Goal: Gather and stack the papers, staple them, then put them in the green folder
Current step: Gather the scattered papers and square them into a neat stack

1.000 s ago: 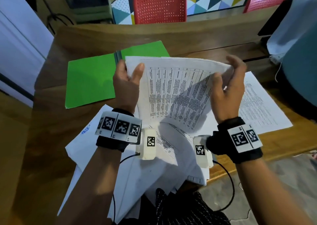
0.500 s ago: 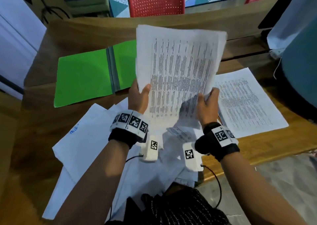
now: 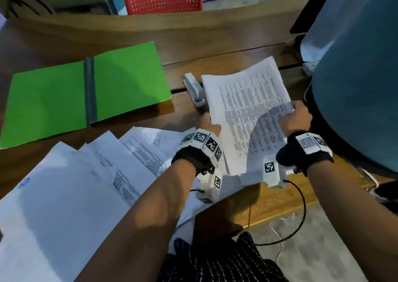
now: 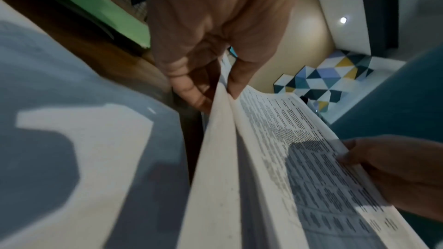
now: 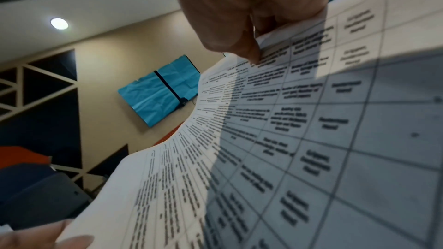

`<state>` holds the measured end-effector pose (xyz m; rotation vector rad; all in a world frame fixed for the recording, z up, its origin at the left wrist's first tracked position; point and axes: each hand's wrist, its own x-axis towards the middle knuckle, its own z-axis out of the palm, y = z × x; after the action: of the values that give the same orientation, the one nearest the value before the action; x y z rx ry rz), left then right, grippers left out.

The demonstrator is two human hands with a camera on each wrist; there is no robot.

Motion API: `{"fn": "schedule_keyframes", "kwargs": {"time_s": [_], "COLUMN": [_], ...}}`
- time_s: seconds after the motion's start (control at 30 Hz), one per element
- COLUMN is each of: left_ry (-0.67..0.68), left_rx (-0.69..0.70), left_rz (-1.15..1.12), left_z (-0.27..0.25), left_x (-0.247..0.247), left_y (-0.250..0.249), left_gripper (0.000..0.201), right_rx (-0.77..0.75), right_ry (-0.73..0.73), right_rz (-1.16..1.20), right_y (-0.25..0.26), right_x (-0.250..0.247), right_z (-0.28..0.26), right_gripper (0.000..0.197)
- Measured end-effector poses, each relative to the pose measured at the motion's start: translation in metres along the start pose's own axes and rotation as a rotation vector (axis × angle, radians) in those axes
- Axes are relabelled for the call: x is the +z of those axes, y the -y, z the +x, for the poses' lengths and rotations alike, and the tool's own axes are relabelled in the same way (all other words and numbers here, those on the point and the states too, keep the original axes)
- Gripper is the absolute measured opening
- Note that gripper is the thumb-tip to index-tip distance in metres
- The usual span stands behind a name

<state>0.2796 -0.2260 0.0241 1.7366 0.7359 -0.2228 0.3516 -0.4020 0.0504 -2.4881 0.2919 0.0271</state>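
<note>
Left grip [image 3: 207, 123] and right grip [image 3: 296, 120] pinching opposite edges of bowed printed paper stack [image 3: 247, 118] above wooden bench [image 3: 226, 42]; flat green folder [image 3: 86, 90] open far-left, white stapler [image 3: 193, 89] between, loose sheets [image 3: 86, 174] fanned over near edge.

I see the printed paper stack [image 3: 247, 118] held tilted above the surface, its sheets fanning apart along the near edge. More loose white papers [image 3: 90, 174] lie splayed and overlapping at the near left. The green folder [image 3: 86, 92] lies open flat beyond them, and a white stapler [image 3: 195, 89] sits just beside its right edge.
</note>
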Motion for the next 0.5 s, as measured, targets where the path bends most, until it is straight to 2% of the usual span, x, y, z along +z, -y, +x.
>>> {"fn": "schedule_keyframes", "kwargs": {"time_s": [0.13, 0.27, 0.37, 0.43, 0.5], "left_ry": [0.058, -0.031, -0.062, -0.012, -0.002], "left_rx": [-0.061, -0.143, -0.164, -0.146, -0.14], "left_rz": [0.167, 0.277, 0.347, 0.346, 0.352], "left_z": [0.002, 0.001, -0.004, -0.007, -0.009], "left_x": [0.032, 0.054, 0.063, 0.066, 0.063], "left_y": [0.006, 0.011, 0.018, 0.022, 0.024], "left_gripper": [0.051, 0.049, 0.058, 0.053, 0.042], "right_rx": [0.027, 0.068, 0.126, 0.126, 0.109], "right_ry": [0.034, 0.103, 0.234, 0.326, 0.333], "right_rz": [-0.088, -0.161, -0.224, -0.267, -0.314], "right_y": [-0.024, -0.038, -0.044, -0.047, -0.047], "right_x": [0.006, 0.019, 0.031, 0.034, 0.035], "right_z": [0.016, 0.02, 0.017, 0.016, 0.015], "right_gripper": [0.035, 0.052, 0.065, 0.067, 0.067]}}
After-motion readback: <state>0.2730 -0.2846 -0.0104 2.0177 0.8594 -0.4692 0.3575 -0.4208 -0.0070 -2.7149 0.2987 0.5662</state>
